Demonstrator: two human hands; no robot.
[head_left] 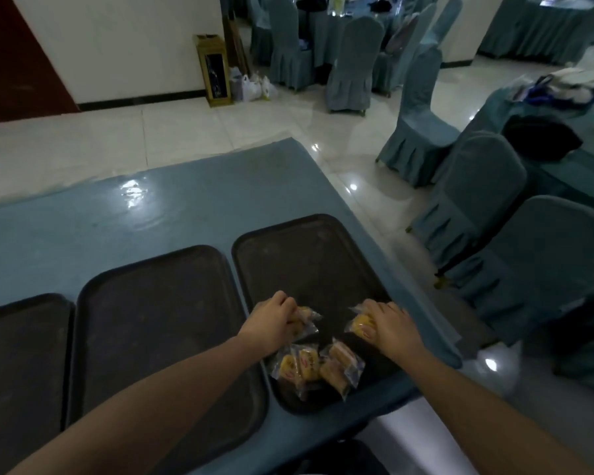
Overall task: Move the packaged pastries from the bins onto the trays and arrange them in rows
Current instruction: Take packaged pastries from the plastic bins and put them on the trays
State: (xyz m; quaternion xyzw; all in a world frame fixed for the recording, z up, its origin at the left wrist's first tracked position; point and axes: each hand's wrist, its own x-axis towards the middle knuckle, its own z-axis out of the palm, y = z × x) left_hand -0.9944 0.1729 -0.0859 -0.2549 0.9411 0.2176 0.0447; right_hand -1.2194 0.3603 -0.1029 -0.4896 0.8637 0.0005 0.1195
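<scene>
Three dark trays lay side by side on the blue-covered bench (124,214), the left tray (18,358) and middle tray (158,323) bare. Over the right tray (309,255), the left hand (271,320) was curled around a packaged pastry (306,315) at the tray's left side, and nearer the person two more wrapped pastries (318,366) lay touching on the tray. The right hand (390,325) gripped another packet (359,322) near the tray's right rim.
</scene>
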